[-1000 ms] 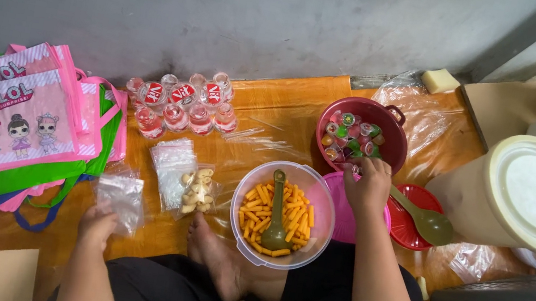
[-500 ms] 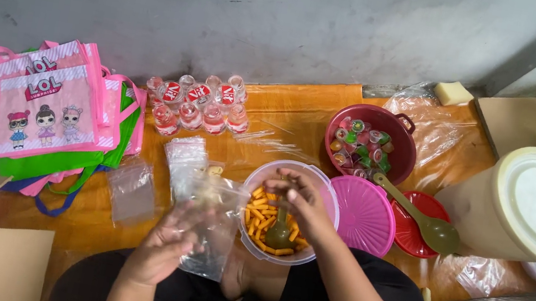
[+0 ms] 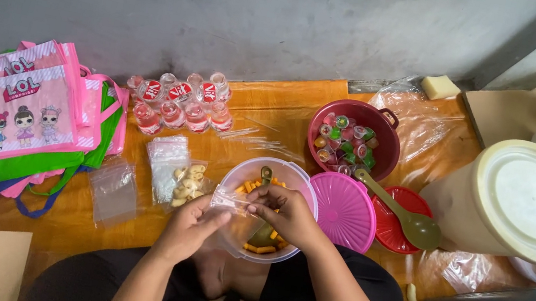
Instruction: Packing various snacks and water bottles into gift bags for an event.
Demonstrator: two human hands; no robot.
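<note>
Since the earlier frame both hands have come together over the clear bowl, and the small clear bag that hung lower between them now sits at the bowl's near rim. From the left: a stack of pink and green tote bags lies well clear of the work, with loose empty plastic bags and a filled bag of small biscuits beside it on the wooden floor. The left hand has its fingers closed on the near edge of the small clear bag; the right hand pinches the far edge, fingers together on the film. The bag is held directly above the orange stick snacks in the bowl, where a spoon stands. Judgement: the mouth should be drawn fully open and kept over the bowl so strays drop back in. To the right sit a pink lid, a maroon pot of jelly cups, and a cream tub.
</note>
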